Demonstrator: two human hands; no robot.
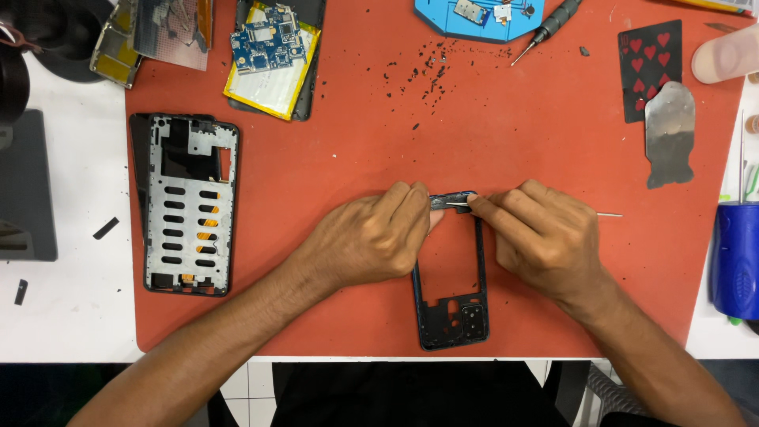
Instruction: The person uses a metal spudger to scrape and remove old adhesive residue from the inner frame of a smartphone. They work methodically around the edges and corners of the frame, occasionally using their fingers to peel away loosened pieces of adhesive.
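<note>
**Desk:** What have your hands got, seen from the head camera?

**Operator:** My left hand is closed over the top left corner of a dark phone frame, pinning it to the red mat. My right hand pinches thin tweezers, the tips on the frame's top edge and the tail sticking out past my knuckles. The frame lies flat at the mat's near edge, its camera end towards me.

**Desk:** How far along does it look?

**Operator:** Well into the strip-down, I'd judge. The frame is an open shell, with bare mat showing through it. To the left lies a metal midplate, already out. At the far edge, a battery pack with a blue board on it. Black flecks litter the mat.

**Desk:** And what's left?

**Operator:** Whatever sits on that top edge; my fingers hide it, so I can't tell. A screwdriver, a playing card and a metal pry tool lie untouched at the far right.
</note>
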